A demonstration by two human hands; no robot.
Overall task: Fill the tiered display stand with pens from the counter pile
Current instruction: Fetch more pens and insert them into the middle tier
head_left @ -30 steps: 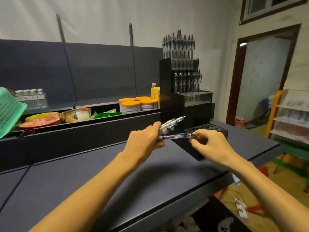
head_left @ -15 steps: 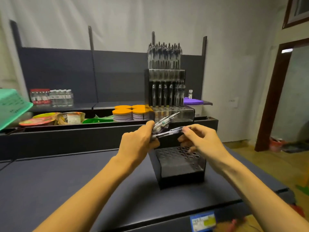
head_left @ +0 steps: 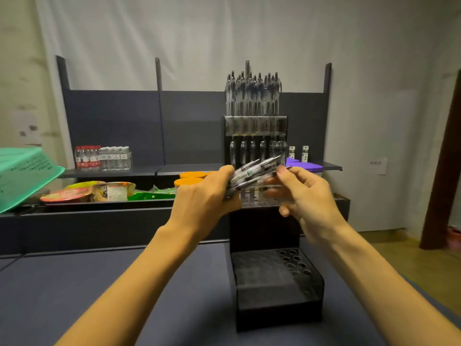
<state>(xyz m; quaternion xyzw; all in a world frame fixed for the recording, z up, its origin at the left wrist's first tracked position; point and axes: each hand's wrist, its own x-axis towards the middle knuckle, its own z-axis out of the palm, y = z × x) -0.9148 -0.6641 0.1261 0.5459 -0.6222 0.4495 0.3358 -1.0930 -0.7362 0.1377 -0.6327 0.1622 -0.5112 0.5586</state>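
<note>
A green perforated plastic basket (head_left: 23,174) is jutting in over the counter's (head_left: 74,290) left edge, and behind the counter's far edge colourful round food tubs (head_left: 87,192) are sitting in a dark trough. Above the counter's middle, the left hand (head_left: 207,198) is clenching its grip around a bundle of clear-barrelled pens (head_left: 252,172), their tips fanning up to the right. The right hand (head_left: 306,198) is pinching the tip end of one of those pens in front of the black tiered display stand (head_left: 277,283), which is standing toward the counter's right edge with its upper rows already holding upright pens and its lowest holes showing open.
</note>
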